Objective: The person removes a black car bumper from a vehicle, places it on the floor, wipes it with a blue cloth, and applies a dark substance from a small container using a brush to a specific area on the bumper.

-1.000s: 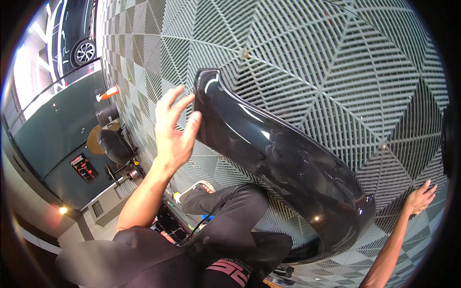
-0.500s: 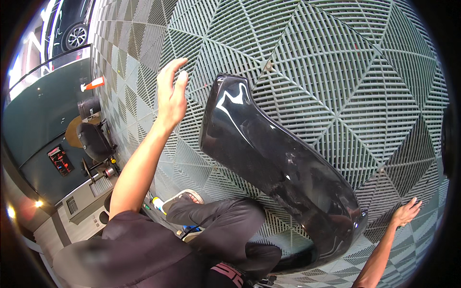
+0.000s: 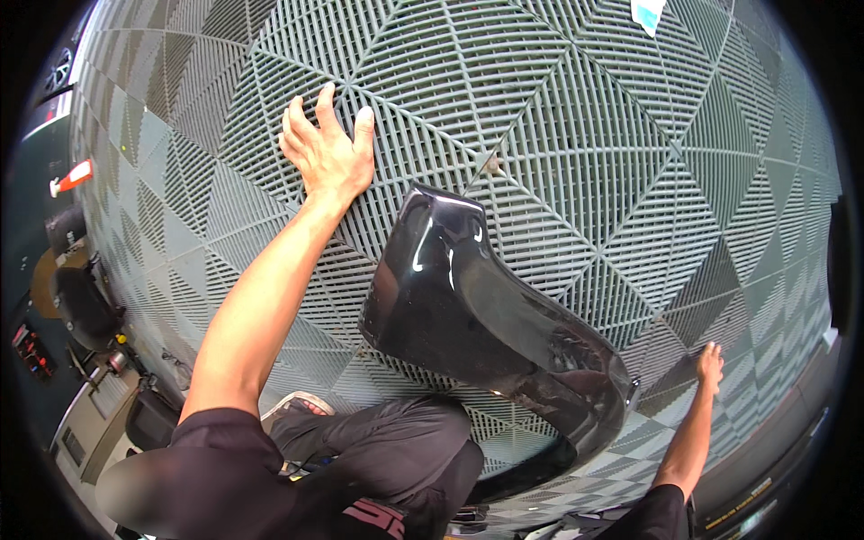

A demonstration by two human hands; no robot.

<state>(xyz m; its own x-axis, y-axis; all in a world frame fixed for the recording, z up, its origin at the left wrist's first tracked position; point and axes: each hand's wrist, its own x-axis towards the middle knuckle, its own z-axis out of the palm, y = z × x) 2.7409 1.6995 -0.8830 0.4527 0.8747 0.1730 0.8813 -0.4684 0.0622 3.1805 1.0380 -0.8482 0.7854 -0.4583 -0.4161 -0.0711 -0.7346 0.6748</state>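
Well, head view: the floor (image 3: 540, 99) fills most of it, made of green and grey tiles with thin bars; 12 is at the top.
Panel (image 3: 490, 315): big, black and shiny. It lies on the floor near the middle. Its top end is at 12, its body runs down to 4, and a thin part bends round to 5.
Left hand (image 3: 328, 157): between 10 and 11. The back of it shows, with fingers spread apart and a bit bent. It is near the panel's top end but apart from it. I cannot tell if it touches the floor.
Right hand (image 3: 711, 367): small, between 3 and 4, out past the panel and apart from it. I cannot tell if it grips anything.
Leg (image 3: 369, 441): bent, in dark trousers, between 6 and 7, just beside the panel.
Foot (image 3: 310, 408): between 7 and 8, toes showing.
Cone (image 3: 72, 177): orange and white, between 9 and 10.
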